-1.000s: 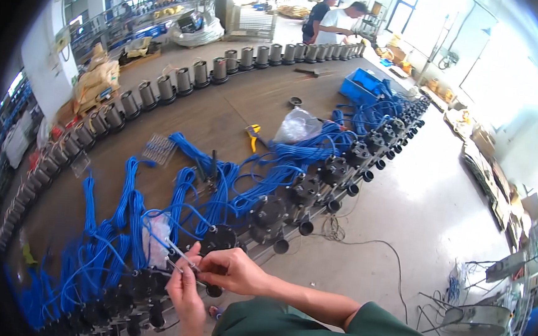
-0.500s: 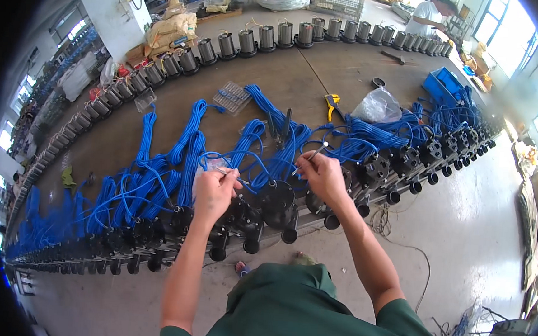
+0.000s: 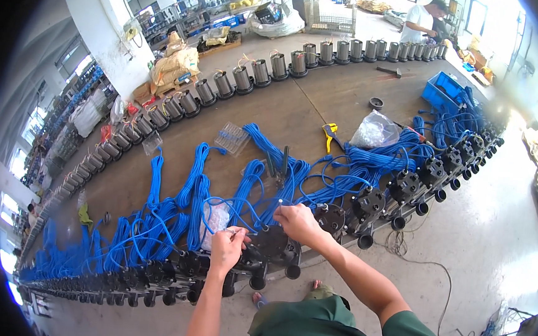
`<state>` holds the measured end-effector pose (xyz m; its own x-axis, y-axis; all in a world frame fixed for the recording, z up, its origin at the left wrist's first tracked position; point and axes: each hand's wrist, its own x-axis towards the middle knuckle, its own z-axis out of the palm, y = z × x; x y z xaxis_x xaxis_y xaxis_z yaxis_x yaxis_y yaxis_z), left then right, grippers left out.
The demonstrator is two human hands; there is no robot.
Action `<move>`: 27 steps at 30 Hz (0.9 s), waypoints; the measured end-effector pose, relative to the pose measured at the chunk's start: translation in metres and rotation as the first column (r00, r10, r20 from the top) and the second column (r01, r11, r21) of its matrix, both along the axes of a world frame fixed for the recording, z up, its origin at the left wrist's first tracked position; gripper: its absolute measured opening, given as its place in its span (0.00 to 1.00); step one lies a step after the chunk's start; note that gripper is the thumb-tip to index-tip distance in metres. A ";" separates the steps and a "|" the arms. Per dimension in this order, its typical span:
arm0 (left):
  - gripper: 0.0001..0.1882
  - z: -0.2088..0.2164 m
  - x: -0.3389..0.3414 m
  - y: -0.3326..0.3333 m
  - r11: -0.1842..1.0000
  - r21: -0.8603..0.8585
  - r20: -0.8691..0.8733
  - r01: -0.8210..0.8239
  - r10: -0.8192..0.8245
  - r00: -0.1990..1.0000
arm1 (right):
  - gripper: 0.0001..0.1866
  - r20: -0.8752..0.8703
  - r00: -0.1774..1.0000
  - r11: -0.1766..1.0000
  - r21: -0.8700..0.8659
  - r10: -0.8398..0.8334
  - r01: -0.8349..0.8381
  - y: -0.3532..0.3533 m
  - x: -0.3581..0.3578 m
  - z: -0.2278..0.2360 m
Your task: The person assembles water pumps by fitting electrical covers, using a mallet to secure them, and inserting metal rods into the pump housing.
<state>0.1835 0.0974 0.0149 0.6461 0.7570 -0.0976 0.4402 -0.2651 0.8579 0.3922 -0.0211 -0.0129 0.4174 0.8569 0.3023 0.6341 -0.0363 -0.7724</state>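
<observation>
My right hand [image 3: 302, 224] is closed in a pinch on a thin rod with a pale tip [image 3: 280, 202], held upright over a round black pump housing [image 3: 271, 242]. Just left of that housing, my left hand [image 3: 227, 249] is closed, with something thin and light at its fingertips, too small to name. A blue cable [image 3: 232, 203] loops past the left hand to the housing. Beside the left hand lies a clear bag of small white parts [image 3: 215, 222]. Coiled blue cables [image 3: 246, 185] lie just beyond both hands.
More black housings [image 3: 369, 205] line the near table edge. Yellow-handled pliers [image 3: 330, 137], a bag of white pieces [image 3: 374, 132], a blue crate [image 3: 443, 91] and a hammer [image 3: 389, 71] lie on the table [image 3: 311, 99]. Metal motor cylinders [image 3: 241, 77] stand along its far edge. Another person [image 3: 421, 24] works at the back right.
My right hand has moved left and down over the black housing, bringing the rod along. My left hand has moved right and lower, so both are closer together. The whole view has shifted.
</observation>
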 end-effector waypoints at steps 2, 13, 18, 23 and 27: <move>0.13 -0.001 -0.006 -0.005 0.999 0.020 -0.008 -0.038 0.039 0.999 | 0.08 0.013 0.999 0.999 -0.007 0.031 -0.031 0.000 -0.003 -0.004; 0.12 0.005 -0.010 0.004 0.991 0.130 -0.047 0.030 -0.024 0.999 | 0.10 0.047 0.994 0.965 -0.251 0.097 -0.082 0.006 -0.014 -0.003; 0.11 0.005 -0.016 0.003 0.993 0.114 0.051 0.032 -0.038 0.998 | 0.12 -0.011 1.000 0.957 -0.289 0.026 -0.028 0.000 -0.020 0.001; 0.10 -0.006 -0.022 0.012 0.953 0.266 0.087 0.143 -0.171 0.981 | 0.15 -0.119 0.989 0.967 -0.248 -0.083 0.052 -0.016 -0.031 0.021; 0.09 -0.006 -0.021 0.015 0.951 0.261 0.116 0.164 -0.199 0.973 | 0.14 -0.105 0.969 0.964 -0.173 -0.224 0.204 -0.034 -0.050 0.039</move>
<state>0.1626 0.1122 0.0087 0.7686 0.6143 0.1785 0.2459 -0.5413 0.8040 0.3417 -0.0550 0.0264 0.6214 0.7766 0.1036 0.4987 -0.2901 -0.8168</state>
